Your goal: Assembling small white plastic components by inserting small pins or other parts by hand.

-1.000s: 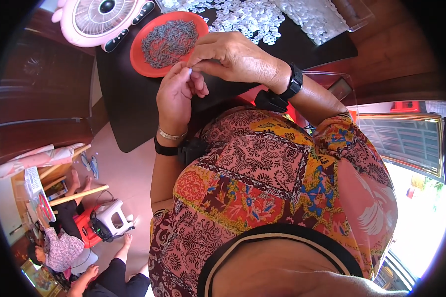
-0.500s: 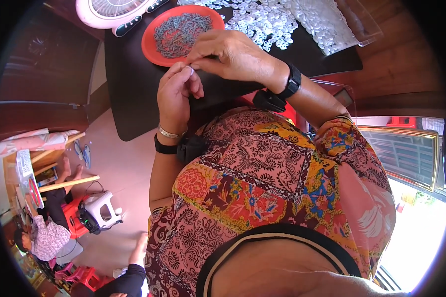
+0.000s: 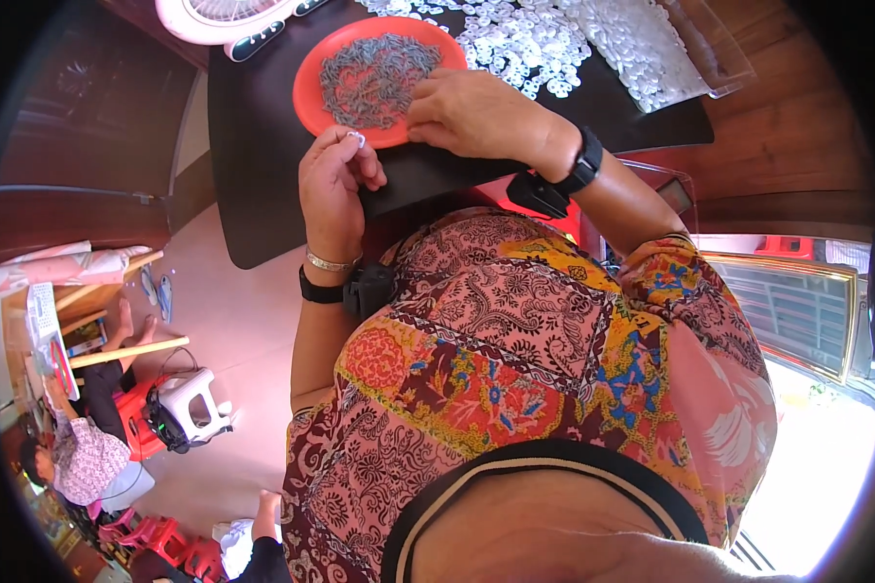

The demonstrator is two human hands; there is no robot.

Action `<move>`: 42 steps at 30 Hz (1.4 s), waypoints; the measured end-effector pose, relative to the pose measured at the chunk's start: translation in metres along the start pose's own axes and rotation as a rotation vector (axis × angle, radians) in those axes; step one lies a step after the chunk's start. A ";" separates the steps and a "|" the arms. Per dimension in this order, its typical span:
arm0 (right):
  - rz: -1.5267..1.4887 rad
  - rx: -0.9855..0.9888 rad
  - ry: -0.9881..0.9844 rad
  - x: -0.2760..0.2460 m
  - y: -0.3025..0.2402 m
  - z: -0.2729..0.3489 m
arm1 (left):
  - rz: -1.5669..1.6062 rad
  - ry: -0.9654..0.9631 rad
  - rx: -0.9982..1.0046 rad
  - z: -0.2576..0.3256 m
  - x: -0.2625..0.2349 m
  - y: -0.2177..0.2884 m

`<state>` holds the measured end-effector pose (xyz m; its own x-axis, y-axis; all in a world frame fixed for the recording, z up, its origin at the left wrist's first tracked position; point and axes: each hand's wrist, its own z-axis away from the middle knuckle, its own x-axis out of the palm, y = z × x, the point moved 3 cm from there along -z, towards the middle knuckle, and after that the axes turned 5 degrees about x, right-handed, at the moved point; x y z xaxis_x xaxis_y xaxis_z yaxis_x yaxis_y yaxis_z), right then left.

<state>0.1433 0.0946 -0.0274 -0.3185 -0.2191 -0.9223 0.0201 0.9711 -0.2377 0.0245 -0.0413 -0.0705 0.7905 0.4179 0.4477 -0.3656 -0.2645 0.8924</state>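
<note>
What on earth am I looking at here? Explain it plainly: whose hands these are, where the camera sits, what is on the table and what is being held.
There is no machine: a person works with bare hands. The single picture comes from a wide-angle camera worn on that person's head, looking down, so edges bend and the patterned shirt fills the lower part. On the dark table lies an orange plate heaped with small grey pieces. Beyond it is a spread of small white pieces, and part of a white fan shows at the top. The left hand pinches one tiny pale piece at its fingertips. The right hand rests over the plate's near rim; what it grips is hidden.
</note>
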 end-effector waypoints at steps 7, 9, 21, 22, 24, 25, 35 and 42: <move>-0.159 0.144 -0.201 -0.011 0.008 0.004 | -0.057 -0.007 -0.035 0.008 0.004 0.002; -0.081 0.122 -0.108 -0.013 0.011 -0.002 | -0.126 -0.010 -0.038 0.010 0.007 0.002; 0.113 0.183 -0.055 0.016 0.024 -0.011 | -0.171 -0.009 0.017 0.001 0.015 0.012; 0.077 0.192 0.022 0.012 0.023 -0.010 | -0.170 -0.009 0.015 -0.001 0.015 0.012; 0.041 0.205 0.099 0.010 0.025 -0.009 | -0.208 -0.037 0.040 -0.004 0.016 0.013; -0.011 0.197 0.146 0.010 0.027 -0.009 | -0.208 -0.040 0.037 -0.005 0.018 0.014; -0.208 0.289 0.262 -0.001 0.021 -0.008 | -0.287 -0.045 0.091 -0.014 0.022 0.024; -0.234 0.194 0.311 -0.005 0.011 -0.010 | -0.306 -0.045 0.133 -0.016 0.021 0.028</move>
<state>0.1354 0.1070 -0.0217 -0.6056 -0.3634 -0.7079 0.0817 0.8565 -0.5096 0.0232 -0.0261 -0.0348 0.8757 0.4576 0.1541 -0.0427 -0.2446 0.9687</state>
